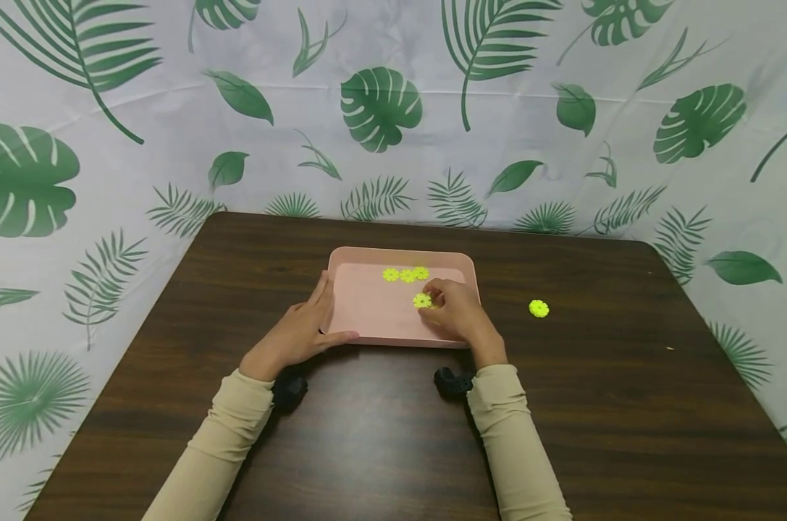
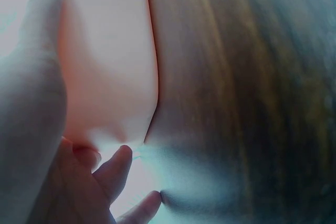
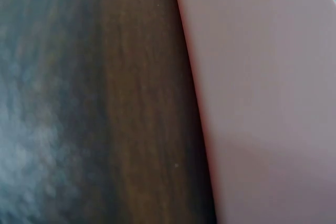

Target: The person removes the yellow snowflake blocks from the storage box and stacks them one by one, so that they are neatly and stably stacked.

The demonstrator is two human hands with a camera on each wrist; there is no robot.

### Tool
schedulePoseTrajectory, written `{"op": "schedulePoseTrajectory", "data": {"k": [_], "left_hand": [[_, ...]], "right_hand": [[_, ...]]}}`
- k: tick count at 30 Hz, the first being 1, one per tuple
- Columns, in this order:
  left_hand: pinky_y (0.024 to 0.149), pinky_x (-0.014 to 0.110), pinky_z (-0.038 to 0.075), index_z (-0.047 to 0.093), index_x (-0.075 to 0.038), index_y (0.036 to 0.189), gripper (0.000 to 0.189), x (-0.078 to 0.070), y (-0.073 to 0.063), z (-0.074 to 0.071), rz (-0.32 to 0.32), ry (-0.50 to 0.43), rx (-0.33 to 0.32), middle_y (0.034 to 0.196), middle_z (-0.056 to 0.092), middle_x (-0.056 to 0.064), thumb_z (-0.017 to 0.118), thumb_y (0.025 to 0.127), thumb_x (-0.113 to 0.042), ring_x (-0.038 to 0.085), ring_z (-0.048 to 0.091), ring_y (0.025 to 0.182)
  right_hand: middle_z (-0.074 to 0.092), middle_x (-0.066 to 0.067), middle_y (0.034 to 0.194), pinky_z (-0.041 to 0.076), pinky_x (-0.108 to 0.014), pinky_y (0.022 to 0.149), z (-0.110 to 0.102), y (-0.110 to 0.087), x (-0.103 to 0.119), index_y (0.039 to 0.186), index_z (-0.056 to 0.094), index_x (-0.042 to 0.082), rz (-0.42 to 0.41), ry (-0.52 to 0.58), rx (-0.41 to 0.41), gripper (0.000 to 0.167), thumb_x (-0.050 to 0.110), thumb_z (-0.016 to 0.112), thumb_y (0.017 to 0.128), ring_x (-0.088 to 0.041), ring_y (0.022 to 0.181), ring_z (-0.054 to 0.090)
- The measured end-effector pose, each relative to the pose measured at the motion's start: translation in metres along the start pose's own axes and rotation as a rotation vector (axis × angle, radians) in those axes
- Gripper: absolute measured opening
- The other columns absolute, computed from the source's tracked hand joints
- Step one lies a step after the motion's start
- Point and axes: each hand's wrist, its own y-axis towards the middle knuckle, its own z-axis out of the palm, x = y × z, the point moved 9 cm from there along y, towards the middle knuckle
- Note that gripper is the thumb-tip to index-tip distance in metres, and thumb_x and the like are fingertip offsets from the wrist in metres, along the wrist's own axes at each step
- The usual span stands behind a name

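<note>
From here I see the right hand [image 1: 457, 311], its grip pinched on a yellow flower-shaped piece [image 1: 422, 301] over the pink tray [image 1: 370, 311], near three matching pieces [image 1: 407, 276]; the left hand [image 1: 298, 329], fingers outstretched, touches the tray's left end.

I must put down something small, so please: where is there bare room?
Bare table lies left of the left hand and between the sleeves, in front of the tray. Inside the tray, the part between the left hand and the flowers is free. Crowded: around the flowers and the right hand.
</note>
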Motion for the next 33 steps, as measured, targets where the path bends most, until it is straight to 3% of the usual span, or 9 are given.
{"op": "schedulePoseTrajectory", "data": {"k": [6,26,33], "left_hand": [[0.117,0.066,0.025,0.001,0.004,0.163,0.113,0.0015,0.0009,0.0007,0.001,0.001,0.003,0.172,-0.009,0.018,0.065,0.095,-0.060,0.045,0.038,0.146],[0.118,0.065,0.025,0.001,0.004,0.163,0.113,0.0011,0.0015,0.0021,0.007,0.000,0.000,0.172,-0.009,0.018,0.065,0.095,-0.060,0.045,0.037,0.147],[0.118,0.064,0.026,0.001,0.005,0.163,0.113,0.0010,0.0010,-0.0001,0.013,0.007,-0.004,0.171,-0.009,0.020,0.064,0.096,-0.061,0.045,0.034,0.149]], "right_hand": [[0.070,-0.011,0.101,0.056,-0.041,0.085,0.0000,-0.0001,0.0019,0.123,0.074,0.005,-0.031,-0.004,-0.002,0.036,0.014,0.082,0.089,-0.026,0.091,0.064],[0.072,-0.009,0.094,0.056,-0.040,0.080,0.0007,0.0006,0.0036,0.119,0.077,0.002,-0.121,-0.023,-0.006,0.034,0.013,0.082,0.088,-0.023,0.083,0.063],[0.069,-0.005,0.089,0.054,-0.038,0.079,0.0030,0.0018,0.0084,0.110,0.078,0.004,-0.154,-0.025,-0.008,0.026,0.015,0.084,0.087,-0.021,0.082,0.062]]}}
